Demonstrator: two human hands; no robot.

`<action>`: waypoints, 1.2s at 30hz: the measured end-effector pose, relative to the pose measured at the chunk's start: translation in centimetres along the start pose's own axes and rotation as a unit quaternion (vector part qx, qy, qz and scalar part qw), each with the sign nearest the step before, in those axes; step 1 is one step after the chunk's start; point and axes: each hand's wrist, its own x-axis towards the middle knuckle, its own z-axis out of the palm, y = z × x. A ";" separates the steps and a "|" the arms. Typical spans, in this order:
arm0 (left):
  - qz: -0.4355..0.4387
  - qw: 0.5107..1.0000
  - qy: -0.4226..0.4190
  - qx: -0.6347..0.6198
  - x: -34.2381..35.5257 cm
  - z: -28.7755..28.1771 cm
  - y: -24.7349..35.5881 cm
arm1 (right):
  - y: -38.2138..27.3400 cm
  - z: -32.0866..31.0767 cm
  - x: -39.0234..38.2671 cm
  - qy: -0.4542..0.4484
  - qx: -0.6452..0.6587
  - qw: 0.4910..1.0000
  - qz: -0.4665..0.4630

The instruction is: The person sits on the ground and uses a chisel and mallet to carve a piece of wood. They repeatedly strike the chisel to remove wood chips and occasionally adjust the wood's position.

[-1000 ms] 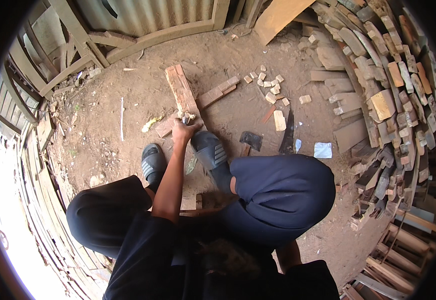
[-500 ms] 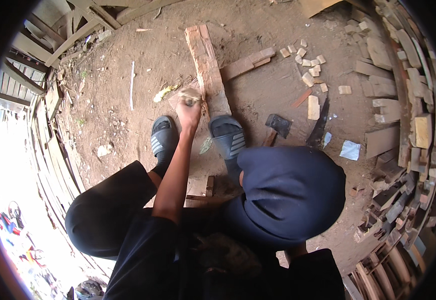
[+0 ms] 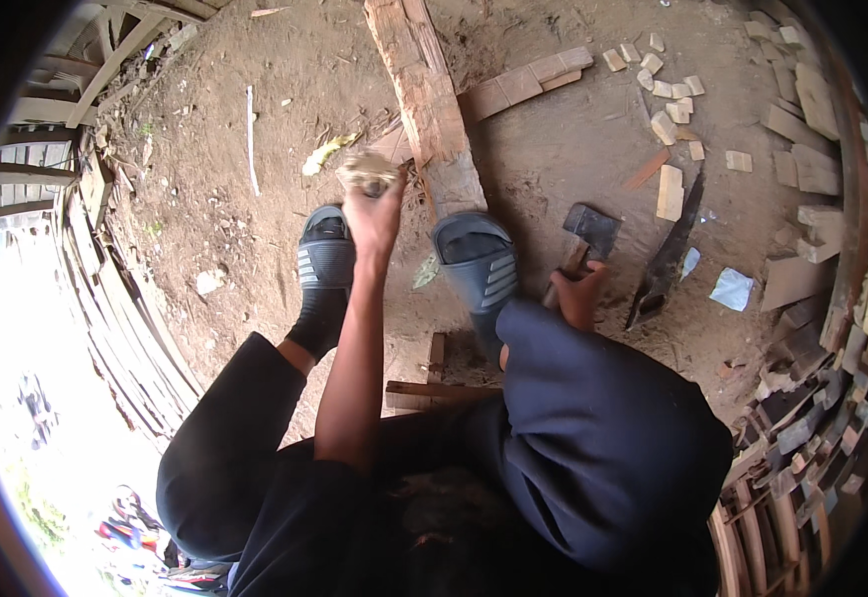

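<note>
My left hand (image 3: 374,214) is closed around a small pale wooden piece (image 3: 364,169), blurred by motion, just left of a thick rough plank (image 3: 444,129). The plank's near end lies by my right sandal (image 3: 476,259); it crosses over a row of flat wood pieces (image 3: 528,83). On the right, my right hand (image 3: 581,296) grips the wooden handle of a hatchet (image 3: 593,229). Its dark, broad head points away from me, close above the dirt floor, and whether it touches the ground I cannot tell.
A long dark blade (image 3: 668,254) lies right of the hatchet, beside a pale wood block (image 3: 670,193). Several small cut blocks (image 3: 665,127) are scattered farther off. Stacked wood offcuts (image 3: 802,169) line the right side; my left sandal (image 3: 324,254) stands below the left hand.
My right hand has come into view from behind my knee and taken hold of the hatchet's handle. My left hand still holds the wooden piece. The whole view has shifted.
</note>
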 end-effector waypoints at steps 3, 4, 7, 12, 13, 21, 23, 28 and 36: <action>-0.107 0.990 -0.059 -0.073 2.9 -1.6 1.1 | 6.6 0.9 3.7 0.110 -0.044 0.991 -0.069; -0.113 0.976 -0.026 -0.185 2.3 -1.9 4.3 | 8.4 -0.3 4.7 -0.003 -0.008 0.994 -0.108; -0.080 0.953 -0.112 -0.269 3.3 -2.6 8.5 | 8.6 -2.7 6.0 -0.259 0.207 0.943 -0.019; 0.024 0.945 -0.203 -0.256 4.6 0.4 14.6 | -3.1 -3.0 4.7 -0.332 0.486 0.766 0.260; 0.048 0.936 -0.195 -0.289 5.2 1.7 14.9 | -3.6 -3.5 4.8 -0.337 0.480 0.768 0.259; 0.144 0.969 -0.147 -0.140 7.7 8.3 17.2 | -4.6 -5.3 6.3 -0.372 0.517 0.709 0.303; 0.189 0.958 -0.159 -0.143 8.3 9.2 16.5 | -4.6 -5.3 6.5 -0.381 0.520 0.700 0.308; 0.233 0.953 -0.083 -0.172 9.4 11.1 15.6 | -5.4 -5.4 6.6 -0.338 0.428 0.767 0.338; 0.130 0.981 -0.115 -0.084 4.6 13.6 16.9 | -11.8 -10.8 5.4 -0.328 -0.052 0.928 0.172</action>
